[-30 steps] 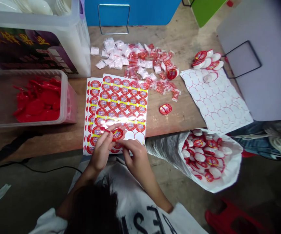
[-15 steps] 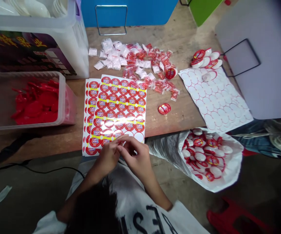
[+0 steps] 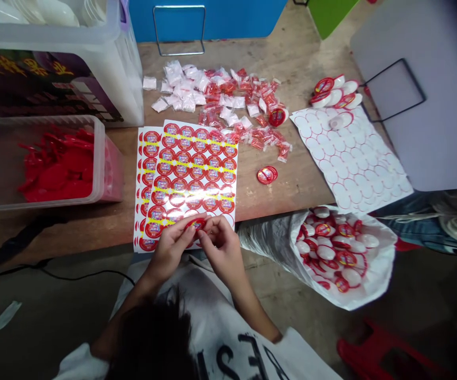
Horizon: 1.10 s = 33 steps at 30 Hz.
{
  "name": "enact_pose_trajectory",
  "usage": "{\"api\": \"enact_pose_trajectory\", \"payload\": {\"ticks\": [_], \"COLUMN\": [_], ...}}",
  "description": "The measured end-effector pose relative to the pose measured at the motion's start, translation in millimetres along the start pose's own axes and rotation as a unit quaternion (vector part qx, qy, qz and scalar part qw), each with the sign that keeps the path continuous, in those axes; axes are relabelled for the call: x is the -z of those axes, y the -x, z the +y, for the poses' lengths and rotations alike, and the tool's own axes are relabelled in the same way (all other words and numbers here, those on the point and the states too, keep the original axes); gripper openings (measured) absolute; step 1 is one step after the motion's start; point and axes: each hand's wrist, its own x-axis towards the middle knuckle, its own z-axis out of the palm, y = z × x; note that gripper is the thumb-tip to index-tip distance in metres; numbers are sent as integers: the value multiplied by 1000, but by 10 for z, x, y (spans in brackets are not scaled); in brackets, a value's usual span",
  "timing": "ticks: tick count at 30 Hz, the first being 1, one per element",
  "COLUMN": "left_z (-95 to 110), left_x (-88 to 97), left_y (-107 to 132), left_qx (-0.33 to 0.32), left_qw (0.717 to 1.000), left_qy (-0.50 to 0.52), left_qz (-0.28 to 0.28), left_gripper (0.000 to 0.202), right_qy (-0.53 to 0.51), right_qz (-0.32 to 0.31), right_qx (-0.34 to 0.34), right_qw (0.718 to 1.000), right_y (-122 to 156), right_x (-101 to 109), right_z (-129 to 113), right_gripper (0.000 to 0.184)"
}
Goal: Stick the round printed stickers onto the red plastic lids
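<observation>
Between my two hands, over the near edge of the sticker sheet (image 3: pixel 196 174), is a small red round lid (image 3: pixel 197 224) with a printed label facing up. My left hand (image 3: pixel 169 247) pinches the lid's left side with thumb and fingers. On the other side my right hand (image 3: pixel 223 249) has its thumb and fingertips closed at the lid's right edge. Rows of round red stickers cover the sheet, and more sheets lie beneath it on the left. Just right of the sheet lie red labelled lids (image 3: pixel 267 175), overlapping on the table.
A clear tub (image 3: pixel 99 158) of red plastic parts stands left, beside a large white container (image 3: pixel 131 68). Small sachets (image 3: pixel 220 100) lie behind the sheets. At right are a mostly peeled sheet (image 3: pixel 351 158), white-and-red pieces (image 3: pixel 335 95) and a white bag (image 3: pixel 382 264) filled with similar pieces.
My hands have turned and drawn slightly apart, so the red lid between them shows its printed face. Before, my fingers covered it. The objects on the table look unmoved.
</observation>
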Motion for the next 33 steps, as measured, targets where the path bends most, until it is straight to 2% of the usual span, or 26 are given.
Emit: {"api": "enact_pose_trajectory", "payload": {"ticks": [5, 10, 14, 18, 27, 33], "left_z": [1, -56, -88, -37, -13, -23], "left_x": [-53, -33, -23, -38, -27, -38], "left_y": [-11, -9, -19, -21, -11, -49], "left_qx": [-42, -53, -44, -36, -64, -76], "left_qw": [993, 994, 997, 999, 997, 988], "left_qy": [-95, -71, -37, -18, -48, -133], "left_qz": [51, 60, 49, 21, -12, -13], "left_gripper": [40, 35, 36, 38, 35, 42], "right_qy": [23, 53, 68, 33, -23, 38], "right_qz": [-4, -6, 1, 29, 20, -4], "right_qx": [8, 24, 32, 21, -32, -52], "right_qw": [1000, 998, 997, 999, 999, 998], "right_y": [25, 45, 39, 29, -60, -214], "right_x": [-17, -29, -36, -16, 126, 257], "right_z": [-33, -42, -48, -62, -84, -56], "right_gripper": [10, 9, 9, 15, 24, 25]}}
